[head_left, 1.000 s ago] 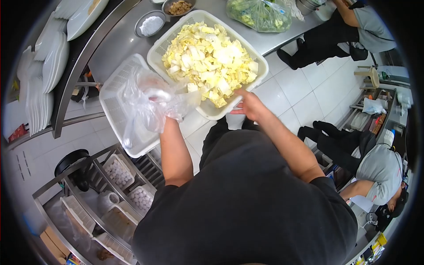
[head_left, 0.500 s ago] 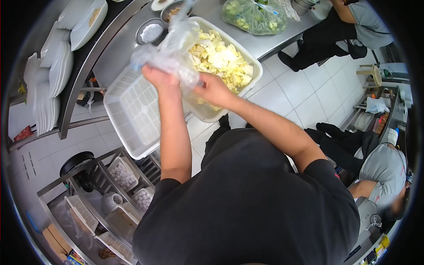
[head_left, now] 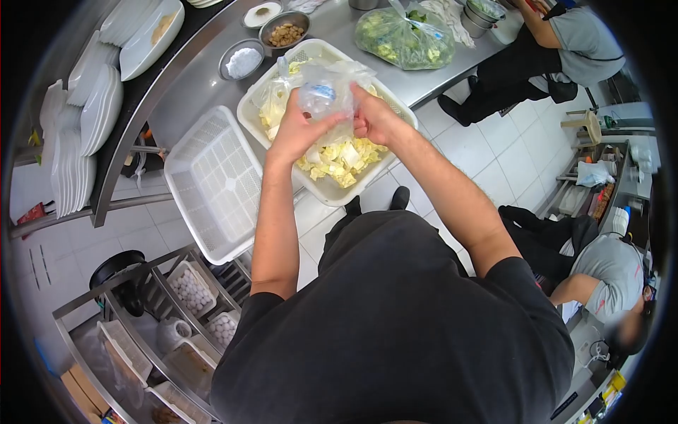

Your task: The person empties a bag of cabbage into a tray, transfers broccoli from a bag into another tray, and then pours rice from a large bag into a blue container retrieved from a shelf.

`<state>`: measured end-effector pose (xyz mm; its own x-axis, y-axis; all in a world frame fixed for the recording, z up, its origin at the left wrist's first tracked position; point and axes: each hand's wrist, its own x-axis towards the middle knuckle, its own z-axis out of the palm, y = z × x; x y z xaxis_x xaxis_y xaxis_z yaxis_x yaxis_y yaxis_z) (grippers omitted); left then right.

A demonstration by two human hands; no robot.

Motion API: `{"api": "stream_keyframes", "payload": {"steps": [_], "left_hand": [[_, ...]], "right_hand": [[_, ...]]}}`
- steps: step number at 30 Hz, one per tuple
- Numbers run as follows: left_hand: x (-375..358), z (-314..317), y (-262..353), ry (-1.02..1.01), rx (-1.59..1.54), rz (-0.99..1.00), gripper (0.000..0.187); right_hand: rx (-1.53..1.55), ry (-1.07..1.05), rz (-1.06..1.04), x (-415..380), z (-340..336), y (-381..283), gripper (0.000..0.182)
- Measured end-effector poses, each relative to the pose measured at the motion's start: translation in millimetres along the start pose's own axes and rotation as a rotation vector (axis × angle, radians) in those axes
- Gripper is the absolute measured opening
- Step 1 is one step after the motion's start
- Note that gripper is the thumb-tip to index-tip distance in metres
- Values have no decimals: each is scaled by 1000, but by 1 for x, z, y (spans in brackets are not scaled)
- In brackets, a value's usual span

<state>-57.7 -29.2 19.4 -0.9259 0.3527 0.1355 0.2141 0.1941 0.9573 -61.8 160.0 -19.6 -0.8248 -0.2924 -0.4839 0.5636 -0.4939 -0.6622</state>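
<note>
The clear plastic bag (head_left: 330, 93) was located above the filled basket (head_left: 326, 195), between your two hands. Your left hand (head_left: 299, 136) was positioned over the near left part of the filled basket, its thumb extended across the near side of the plastic bag and its other fingers partly hidden by the film. These fingers gripped the plastic bag at its left side. Your right hand (head_left: 379, 119) was positioned over the right part of the filled basket, fingers curled and closed on the right edge of the plastic bag. The bulk of the film lay between the two sets of fingers and extended past them, away from you.

Chopped yellow-white leaves (head_left: 342, 164) lay in the filled basket, partly covered by the plastic bag. A second white basket (head_left: 215, 189) stood to the left of the filled basket. Bowls of white powder (head_left: 244, 63) and brown pieces (head_left: 284, 32) sat on the metal table (head_left: 330, 30), beyond the filled basket's far left corner. A tied bag of green vegetables (head_left: 404, 39) rested beyond its far right side.
</note>
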Motion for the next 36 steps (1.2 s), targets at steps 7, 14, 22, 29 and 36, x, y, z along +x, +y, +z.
{"api": "stream_keyframes", "payload": {"steps": [7,14,22,29,36], "left_hand": [[-6,-11,3,21,251,-149,45],[-49,-71,39,706,-200,73,52],[-37,-53,72,620,-324,155,56],[-15,-90,36,698,-213,58,46],[26,-228,-84,779,-328,-373,42]], "right_hand": [[-587,-119,-360,-68,11,-14,39],[-380,691,-261,-100,-86,98,67],[105,198,31,-44,-74,121,72],[268,346,-81,-39,-100,142,49],[369,477,-30,-24,-122,166,48]]}}
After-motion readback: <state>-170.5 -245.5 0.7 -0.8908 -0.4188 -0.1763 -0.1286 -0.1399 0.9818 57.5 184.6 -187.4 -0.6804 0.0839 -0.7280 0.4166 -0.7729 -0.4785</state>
